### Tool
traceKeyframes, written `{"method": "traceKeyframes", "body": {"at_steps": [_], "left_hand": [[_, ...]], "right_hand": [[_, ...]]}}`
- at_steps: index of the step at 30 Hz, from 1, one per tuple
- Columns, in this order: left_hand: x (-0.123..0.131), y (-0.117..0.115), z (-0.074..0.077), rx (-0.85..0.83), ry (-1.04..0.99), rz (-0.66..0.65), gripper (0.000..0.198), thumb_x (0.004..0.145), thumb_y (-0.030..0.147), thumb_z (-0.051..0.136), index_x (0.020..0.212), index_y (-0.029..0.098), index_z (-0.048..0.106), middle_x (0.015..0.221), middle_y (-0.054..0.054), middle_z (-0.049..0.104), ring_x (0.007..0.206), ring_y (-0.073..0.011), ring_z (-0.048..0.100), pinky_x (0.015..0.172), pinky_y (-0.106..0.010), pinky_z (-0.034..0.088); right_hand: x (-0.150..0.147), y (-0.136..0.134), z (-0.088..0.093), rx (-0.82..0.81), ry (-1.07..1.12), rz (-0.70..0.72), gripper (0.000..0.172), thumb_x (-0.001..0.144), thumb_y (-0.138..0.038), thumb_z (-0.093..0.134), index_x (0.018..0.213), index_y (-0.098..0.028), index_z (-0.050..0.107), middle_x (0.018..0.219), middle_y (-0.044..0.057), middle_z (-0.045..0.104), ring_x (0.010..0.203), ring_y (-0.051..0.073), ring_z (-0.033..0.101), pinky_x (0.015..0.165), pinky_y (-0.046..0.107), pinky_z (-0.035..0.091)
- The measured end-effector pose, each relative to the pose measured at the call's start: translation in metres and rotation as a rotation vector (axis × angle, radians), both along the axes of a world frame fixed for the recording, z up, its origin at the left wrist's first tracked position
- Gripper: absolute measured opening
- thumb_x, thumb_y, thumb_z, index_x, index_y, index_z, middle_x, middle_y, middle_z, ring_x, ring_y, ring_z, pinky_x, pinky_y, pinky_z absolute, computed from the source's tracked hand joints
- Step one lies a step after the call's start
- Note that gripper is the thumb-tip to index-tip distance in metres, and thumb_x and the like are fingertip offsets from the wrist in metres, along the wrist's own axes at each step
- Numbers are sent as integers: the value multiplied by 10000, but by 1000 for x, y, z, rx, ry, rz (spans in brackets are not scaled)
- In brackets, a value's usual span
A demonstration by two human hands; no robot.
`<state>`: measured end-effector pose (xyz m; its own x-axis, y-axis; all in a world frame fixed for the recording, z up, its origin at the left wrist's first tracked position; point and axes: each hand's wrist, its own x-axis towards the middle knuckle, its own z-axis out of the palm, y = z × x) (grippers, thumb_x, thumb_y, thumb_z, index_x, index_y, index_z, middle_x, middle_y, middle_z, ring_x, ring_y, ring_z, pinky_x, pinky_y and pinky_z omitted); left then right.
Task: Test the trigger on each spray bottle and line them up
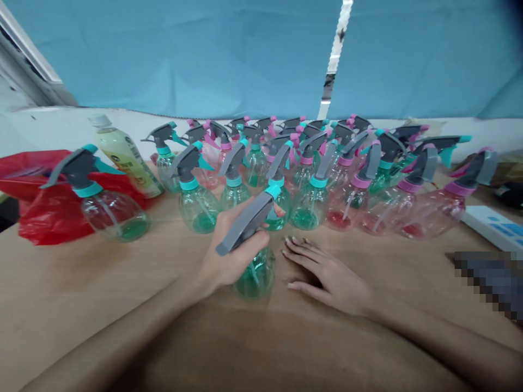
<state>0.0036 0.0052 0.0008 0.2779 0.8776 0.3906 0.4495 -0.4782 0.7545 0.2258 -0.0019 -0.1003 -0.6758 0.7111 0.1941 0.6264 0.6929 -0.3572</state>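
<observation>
My left hand (229, 256) is wrapped round the neck of a green spray bottle (255, 277) with a grey and turquoise trigger head. The bottle stands close in front of me, its neck hidden by my fingers. To its right, my right hand (327, 272) lies on the table with fingers stretched out, holding nothing. Just beyond both hands are more green spray bottles (308, 209) with turquoise collars. Pink spray bottles (349, 204) with pink collars continue that front row to the right. Another green spray bottle (116, 215) stands apart at the left.
Several more spray bottles crowd the back of the wooden table (53, 288). At the left are a red plastic bag (53, 212) and a drink bottle (126, 155) with a white cap. A white box (494, 226) and a pixelated dark object (490, 277) lie at the right.
</observation>
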Motion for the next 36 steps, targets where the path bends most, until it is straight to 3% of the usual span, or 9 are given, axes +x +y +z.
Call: {"method": "traceKeyframes", "body": {"at_steps": [9,25,36], "left_hand": [[2,0,-7,-42,-75,-22,380,748,153,511,1092,288,598,683,42,572,595,-136,545,548,-246,423],[3,0,-6,-18,-55,-20,356,760,152,504,1079,275,605,775,33,608,632,-139,552,607,-259,447],[3,0,-5,-33,-42,-7,350,757,165,506,1073,276,606,723,27,602,614,-149,546,569,-259,437]], "right_hand": [[0,0,1,-9,49,4,633,896,-519,462,1435,-222,311,1491,61,322,1381,245,259,1125,488,250],[-1,-1,2,-8,22,0,620,904,-518,447,1428,-208,329,1492,66,321,1382,238,257,1127,471,254],[0,0,1,9,40,10,625,904,-509,454,1435,-214,309,1493,62,317,1383,241,253,1126,485,253]]}}
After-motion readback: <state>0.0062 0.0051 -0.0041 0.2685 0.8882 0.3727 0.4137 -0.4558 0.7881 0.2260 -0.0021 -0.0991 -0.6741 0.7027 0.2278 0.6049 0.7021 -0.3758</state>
